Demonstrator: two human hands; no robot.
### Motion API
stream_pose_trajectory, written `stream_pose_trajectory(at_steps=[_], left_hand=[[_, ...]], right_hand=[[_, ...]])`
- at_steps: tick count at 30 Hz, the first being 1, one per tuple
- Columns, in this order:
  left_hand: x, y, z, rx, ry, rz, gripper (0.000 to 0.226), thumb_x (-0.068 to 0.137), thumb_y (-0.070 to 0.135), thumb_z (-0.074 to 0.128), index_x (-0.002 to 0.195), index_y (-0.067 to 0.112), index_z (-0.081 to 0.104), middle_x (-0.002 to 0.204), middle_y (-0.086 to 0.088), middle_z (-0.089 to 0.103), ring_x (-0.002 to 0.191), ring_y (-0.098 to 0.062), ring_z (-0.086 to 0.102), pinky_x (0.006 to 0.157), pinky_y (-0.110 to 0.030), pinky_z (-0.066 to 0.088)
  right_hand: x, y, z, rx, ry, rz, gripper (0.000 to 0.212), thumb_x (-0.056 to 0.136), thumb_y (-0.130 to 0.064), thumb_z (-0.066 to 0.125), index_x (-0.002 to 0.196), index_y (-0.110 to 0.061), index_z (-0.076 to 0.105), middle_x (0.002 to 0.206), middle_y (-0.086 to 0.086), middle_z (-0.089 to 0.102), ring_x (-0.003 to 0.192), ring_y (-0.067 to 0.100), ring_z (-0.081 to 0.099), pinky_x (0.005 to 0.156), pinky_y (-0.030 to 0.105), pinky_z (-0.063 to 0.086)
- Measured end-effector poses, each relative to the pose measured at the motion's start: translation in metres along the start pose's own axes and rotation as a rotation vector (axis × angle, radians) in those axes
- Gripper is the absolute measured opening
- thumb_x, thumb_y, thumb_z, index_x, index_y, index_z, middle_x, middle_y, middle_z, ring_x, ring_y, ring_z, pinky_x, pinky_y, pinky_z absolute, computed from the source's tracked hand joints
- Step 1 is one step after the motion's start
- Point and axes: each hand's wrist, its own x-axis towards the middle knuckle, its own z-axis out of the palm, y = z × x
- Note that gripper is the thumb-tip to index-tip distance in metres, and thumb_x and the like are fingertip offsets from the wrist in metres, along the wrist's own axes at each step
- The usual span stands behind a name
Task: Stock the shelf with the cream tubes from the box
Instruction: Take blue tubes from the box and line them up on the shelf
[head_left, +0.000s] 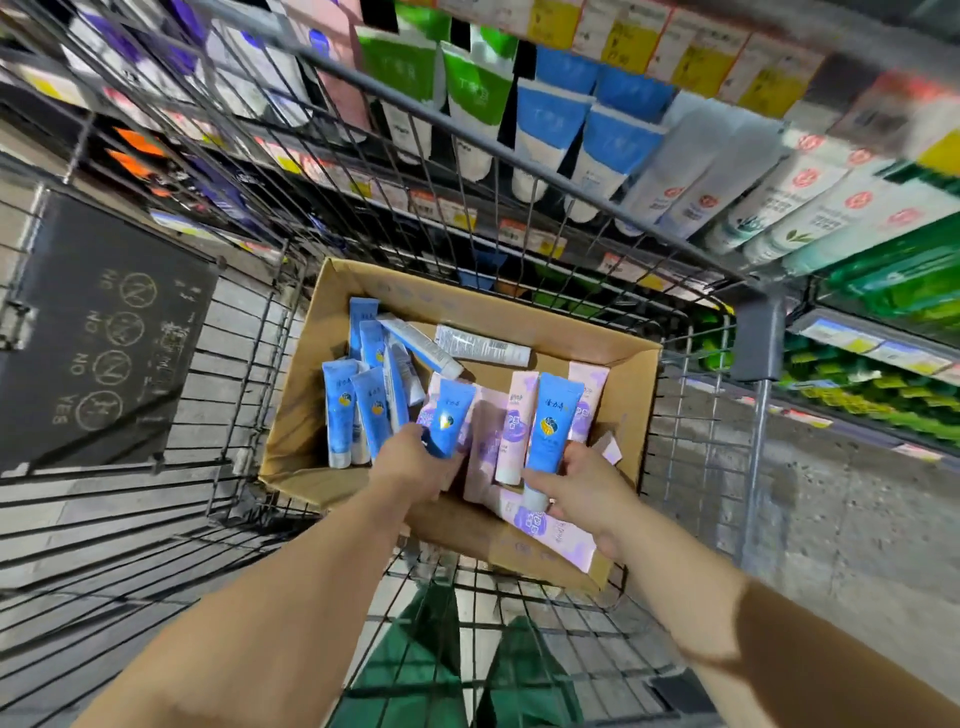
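Lifting blue cream tubes out of the cardboard box (631, 384) is the step in hand, as I judge it. The left hand (415, 462) is curling its grip around one blue tube (449, 418), and the right hand (582, 483) is pinching a second blue tube (550, 421) near its white cap, both tubes standing cap-down over the box's near half. More blue tubes (343, 410) are leaning in a cluster against the box's left wall, two white-backed tubes (480, 344) are lying toward the far wall, and pink cartons (511, 415) are lying along the right side and near edge. The box is sitting inside a wire shopping cart (467, 171). Beyond the cart's far rim, the shelf (649, 260) is carrying rows of upright tubes, blue-and-white ones (608, 150) among them, above yellow price tags.

Next, both hands would need raising clear of the cart's rim and carrying toward the shelf, keeping each tube upright; which slot suits these tubes I cannot tell.
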Motion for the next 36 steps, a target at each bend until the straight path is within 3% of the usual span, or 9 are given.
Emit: stream_pose_trajectory(at_steps=[4,9,12,17,21,24,27,33,36], left_hand=[[-0.041,0.026,-0.032,-0.253,-0.084,0.128,0.047,0.076,0.02,0.079,0.115,0.014,0.053,0.096,0.0,0.065,0.084,-0.018,0.064,0.079,-0.036,0.055],[-0.093,0.08,-0.076,-0.327,-0.118,0.321,0.045,0.074,0.014,0.082,0.106,0.008,0.05,0.093,-0.007,0.064,0.079,-0.022,0.063,0.07,-0.035,0.056],[-0.126,0.117,-0.091,-0.34,-0.105,0.468,0.036,0.077,0.007,0.079,0.101,0.008,0.052,0.079,-0.001,0.059,0.062,-0.01,0.055,0.056,-0.026,0.05],[-0.194,0.187,-0.087,-0.433,-0.225,0.642,0.022,0.083,0.01,0.074,0.093,0.014,0.055,0.069,0.0,0.061,0.065,-0.02,0.055,0.066,-0.035,0.045],[-0.266,0.252,-0.044,-0.447,-0.35,0.749,0.045,0.073,0.03,0.073,0.11,0.011,0.057,0.084,-0.006,0.063,0.07,-0.015,0.059,0.065,-0.032,0.049],[-0.323,0.299,0.016,-0.485,-0.431,0.754,0.016,0.091,0.012,0.061,0.106,0.015,0.057,0.081,-0.004,0.062,0.063,-0.014,0.057,0.06,-0.029,0.048],[-0.379,0.348,0.087,-0.453,-0.492,0.802,0.023,0.089,0.012,0.064,0.11,0.016,0.056,0.085,-0.004,0.062,0.064,-0.013,0.058,0.056,-0.029,0.05],[-0.494,0.437,0.193,-0.39,-0.42,1.023,0.021,0.089,0.016,0.067,0.11,0.016,0.061,0.1,-0.012,0.071,0.072,-0.016,0.067,0.062,-0.028,0.054],[-0.53,0.477,0.218,-0.411,-0.404,1.11,0.017,0.087,0.018,0.071,0.103,0.017,0.065,0.099,-0.012,0.073,0.086,-0.025,0.069,0.082,-0.043,0.055]], right_hand=[[-0.038,-0.025,-0.012,0.061,-0.008,-0.076,0.034,0.089,-0.017,0.065,0.12,-0.018,0.052,0.112,0.003,0.064,0.095,0.019,0.063,0.067,0.028,0.051],[-0.092,-0.056,-0.039,0.127,0.028,-0.186,0.032,0.087,-0.007,0.064,0.113,-0.021,0.051,0.11,0.01,0.064,0.081,0.023,0.058,0.064,0.033,0.043],[-0.129,-0.069,-0.063,0.154,0.037,-0.257,0.03,0.088,-0.004,0.063,0.11,-0.019,0.05,0.117,0.014,0.063,0.083,0.02,0.055,0.062,0.028,0.043],[-0.188,-0.071,-0.135,0.24,0.096,-0.375,0.024,0.09,0.001,0.06,0.101,-0.016,0.049,0.11,0.011,0.061,0.074,0.013,0.058,0.058,0.023,0.044],[-0.236,-0.035,-0.217,0.288,0.166,-0.482,0.023,0.092,-0.002,0.059,0.108,-0.017,0.052,0.095,0.0,0.062,0.068,0.008,0.055,0.05,0.019,0.041],[-0.272,0.018,-0.289,0.377,0.207,-0.523,0.022,0.093,-0.006,0.058,0.107,-0.02,0.052,0.1,-0.003,0.061,0.079,0.011,0.057,0.066,0.026,0.043],[-0.311,0.078,-0.367,0.5,0.24,-0.56,0.025,0.092,-0.006,0.06,0.113,-0.018,0.051,0.106,0.001,0.061,0.085,0.016,0.062,0.076,0.036,0.051],[-0.399,0.179,-0.496,0.556,0.496,-0.631,0.027,0.092,-0.016,0.063,0.117,-0.021,0.054,0.109,0.002,0.064,0.09,0.019,0.068,0.072,0.036,0.056],[-0.429,0.204,-0.539,0.59,0.562,-0.692,0.025,0.093,-0.015,0.062,0.116,-0.02,0.055,0.115,0.006,0.063,0.098,0.023,0.068,0.075,0.037,0.058]])
